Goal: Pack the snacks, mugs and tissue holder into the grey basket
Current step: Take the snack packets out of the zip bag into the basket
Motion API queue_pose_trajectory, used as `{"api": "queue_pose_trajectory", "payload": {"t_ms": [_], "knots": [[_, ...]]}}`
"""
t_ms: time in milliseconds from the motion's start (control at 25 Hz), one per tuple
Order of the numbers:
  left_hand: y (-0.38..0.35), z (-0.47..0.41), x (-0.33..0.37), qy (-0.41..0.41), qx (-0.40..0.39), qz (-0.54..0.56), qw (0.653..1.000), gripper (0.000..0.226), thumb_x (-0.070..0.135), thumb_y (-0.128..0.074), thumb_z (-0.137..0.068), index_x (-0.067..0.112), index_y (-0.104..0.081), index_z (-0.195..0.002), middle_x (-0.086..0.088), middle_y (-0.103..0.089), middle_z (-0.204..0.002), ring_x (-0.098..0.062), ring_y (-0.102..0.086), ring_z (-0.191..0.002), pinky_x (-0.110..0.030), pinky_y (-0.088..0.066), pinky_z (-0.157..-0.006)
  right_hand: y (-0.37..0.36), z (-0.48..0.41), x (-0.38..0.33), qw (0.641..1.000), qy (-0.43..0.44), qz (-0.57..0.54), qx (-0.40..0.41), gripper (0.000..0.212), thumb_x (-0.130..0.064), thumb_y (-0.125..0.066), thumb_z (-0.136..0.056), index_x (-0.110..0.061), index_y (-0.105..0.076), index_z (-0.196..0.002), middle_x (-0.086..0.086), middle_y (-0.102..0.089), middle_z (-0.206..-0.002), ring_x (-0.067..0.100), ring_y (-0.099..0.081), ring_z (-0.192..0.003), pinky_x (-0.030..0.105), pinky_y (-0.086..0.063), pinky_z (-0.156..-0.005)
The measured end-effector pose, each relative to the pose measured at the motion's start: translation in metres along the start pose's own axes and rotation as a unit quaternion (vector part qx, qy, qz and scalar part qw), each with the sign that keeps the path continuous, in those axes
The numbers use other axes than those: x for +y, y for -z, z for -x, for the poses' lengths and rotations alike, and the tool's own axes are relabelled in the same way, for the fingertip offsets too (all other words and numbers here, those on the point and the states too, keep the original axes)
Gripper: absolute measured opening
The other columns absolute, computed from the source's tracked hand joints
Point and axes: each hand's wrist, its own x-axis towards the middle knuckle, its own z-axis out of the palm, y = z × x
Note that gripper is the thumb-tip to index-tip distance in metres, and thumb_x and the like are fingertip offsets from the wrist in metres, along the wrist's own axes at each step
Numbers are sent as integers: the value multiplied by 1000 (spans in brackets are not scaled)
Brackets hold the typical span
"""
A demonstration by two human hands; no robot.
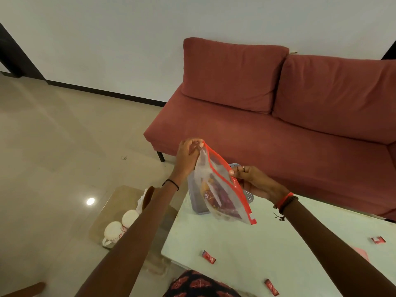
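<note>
Nearest me, three small red snack sachets lie loose on the pale table point(267, 236): one point(208, 256) near its left edge, one point(271, 287) low in the frame, one point(378, 239) far right. None is packed yet.

Above the table I hold a clear zip bag point(220, 189) with a red seal strip, already carrying dark red and yellow packets. My left hand point(188, 156) pinches the top end of the strip; my right hand point(251, 182) pinches the strip further down, fingers closed on it. I judge the step to be sealing or spreading the mouth. To do it well I should keep the strip taut between both pinches and run the seal along it evenly, with the contents hanging low, clear of the seal.

The grey basket point(248, 195) stands just behind the bag, near the table's far edge, mostly masked by the bag; I cannot see what it holds.

To the left, on a lower surface, two white mugs point(120, 227) sit partly behind my left forearm. Beyond them a white and brown item, possibly the tissue holder point(145, 199), is too hidden to confirm. A red sofa point(278, 116) stands furthest back.
</note>
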Motion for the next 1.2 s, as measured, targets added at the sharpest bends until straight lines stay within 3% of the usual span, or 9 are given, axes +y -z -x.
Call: {"api": "queue_pose_trajectory", "payload": {"t_ms": [160, 280, 400, 480, 600, 720, 1000, 1080, 1200], "knots": [[-33, 18, -21, 148, -16, -29, 988, 55, 46, -59, -85, -3, -56, -109, -15, -57, -94, -34, -57, -92, -40, -47, -81, -11, -5, 20, 989, -9, -134, 65, 10, -16, -62, -83, -11, -69, -78, 1, -69, -69, 11, -65, -63, 23, -58, -66], [-56, 40, -37, 173, -85, -38, 980, 27, 45, -60, -84, 19, -56, -78, 0, -56, -69, -16, -54, -63, -25, -44, -61, -15, -8, 37, 987, -18, -139, 73, 11, -14, -59, -86, -14, -67, -79, -2, -68, -67, 9, -65, -63, 23, -58, -63], [-60, 50, -61, 163, -70, -90, 980, 16, 33, -56, -90, 18, -54, -87, 7, -56, -71, -2, -52, -60, -16, -43, -56, -9, -10, 56, 984, -14, -140, 110, 18, -10, -53, -93, -15, -61, -78, -3, -70, -71, 9, -66, -67, 24, -58, -64], [-54, 51, -75, 171, -57, -115, 977, 14, 24, -54, -91, 11, -54, -93, 4, -56, -72, -9, -56, -62, -27, -49, -60, 1, -11, 65, 982, 3, -118, 149, 22, -6, -54, -93, -16, -59, -73, -5, -68, -66, 5, -65, -60, 22, -56, -59], [-37, 48, -92, 175, -45, -94, 979, 14, 19, -58, -90, 5, -55, -90, -3, -57, -75, -28, -62, -70, -43, -57, -71, 18, -11, 73, 969, 33, 0, 243, 20, -2, -63, -86, -15, -59, -71, -6, -67, -63, 6, -65, -59, 21, -56, -57], [-26, 42, -109, 163, -20, -56, 985, 18, 21, -59, -89, 3, -56, -89, -5, -56, -68, -23, -61, -62, -45, -58, -68, 30, -19, 79, 925, 13, 170, 341, 12, -6, -68, -83, -10, -58, -78, -1, -64, -65, 10, -62, -55, 19, -55, -53], [-38, 39, -133, 74, 0, -69, 995, 14, 19, -54, -92, 10, -51, -82, 4, -53, -60, -20, -57, -55, -28, -49, -55, -2, -53, 87, 819, 37, 412, 397, 16, -14, -66, -86, -16, -50, -84, -2, -54, -76, 4, -48, -63, 5, -38, -52], [-39, 38, -142, 56, 11, -77, 995, 12, 14, -55, -91, 7, -51, -82, 10, -51, -59, -8, -52, -51, -9, -42, -51, -17, -67, 91, 825, 49, 433, 361, 12, -16, -62, -88, -16, -54, -80, -6, -56, -70, 1, -53, -62, 5, -44, -55], [-36, 41, -148, 38, 23, -95, 994, 12, 11, -56, -90, 0, -56, -85, 14, -50, -62, -3, -51, -53, -1, -39, -50, -30, -102, 113, 826, -109, 506, 225, 20, -14, -49, -95, -1, -64, -95, 14, -70, -93, 27, -67, -87, 27, -50, -71]]}}
